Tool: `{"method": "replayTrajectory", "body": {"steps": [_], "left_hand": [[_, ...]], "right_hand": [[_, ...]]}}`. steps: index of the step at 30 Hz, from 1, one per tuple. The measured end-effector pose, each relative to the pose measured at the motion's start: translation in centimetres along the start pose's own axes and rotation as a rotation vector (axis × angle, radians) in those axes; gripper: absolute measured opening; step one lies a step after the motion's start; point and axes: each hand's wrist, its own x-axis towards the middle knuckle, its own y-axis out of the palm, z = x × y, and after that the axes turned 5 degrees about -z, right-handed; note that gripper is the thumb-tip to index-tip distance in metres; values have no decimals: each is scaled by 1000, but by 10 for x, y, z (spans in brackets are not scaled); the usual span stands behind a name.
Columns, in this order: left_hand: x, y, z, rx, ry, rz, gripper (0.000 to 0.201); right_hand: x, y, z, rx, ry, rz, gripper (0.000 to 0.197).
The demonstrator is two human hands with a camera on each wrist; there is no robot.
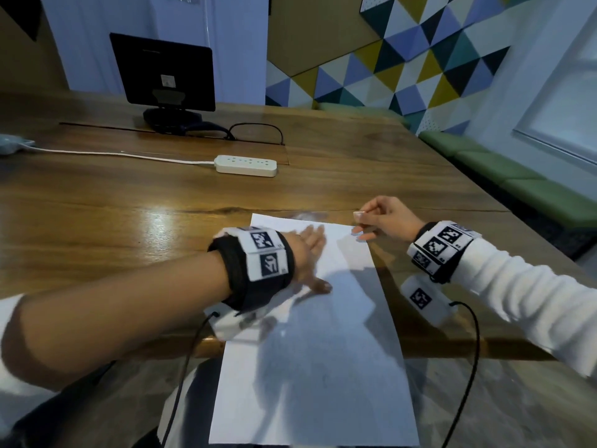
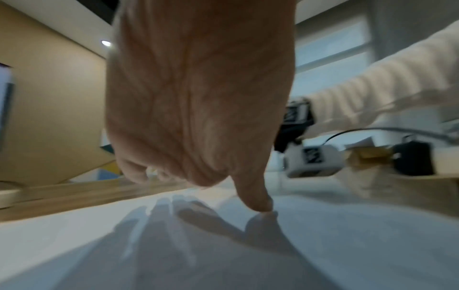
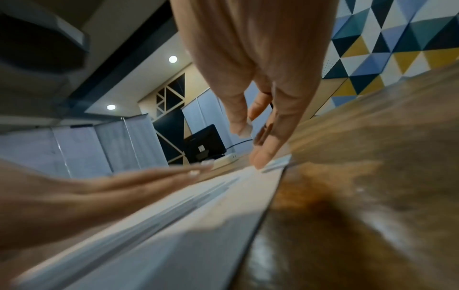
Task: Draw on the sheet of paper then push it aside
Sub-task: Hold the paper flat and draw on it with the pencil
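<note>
A white sheet of paper (image 1: 323, 367) lies on the wooden table (image 1: 113, 221), its near half hanging over the front edge. My left hand (image 1: 307, 250) rests flat on the sheet's far left part with straight fingers. In the left wrist view the thumb (image 2: 255, 196) presses the paper (image 2: 124, 245). My right hand (image 1: 378, 218) is at the sheet's far right corner, thumb and fingers bent toward each other. In the right wrist view a fingertip (image 3: 258, 159) touches that corner of the paper (image 3: 174, 225). A thin dark shape shows between the fingers; what it is stays unclear. No pen is plainly visible.
A white power strip (image 1: 246, 165) with its cord lies beyond the sheet. A black monitor (image 1: 164, 72) stands at the back of the table, with a looped black cable (image 1: 258, 130) beside it. A green bench (image 1: 517, 179) runs along the right wall.
</note>
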Motion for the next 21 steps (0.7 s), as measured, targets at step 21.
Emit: {"method": "replayTrajectory", "body": {"steps": [21], "left_hand": [[14,-2,-37,-86,-205,26,78]], "right_hand": [[8,7,-16,62,117,25,9]]}}
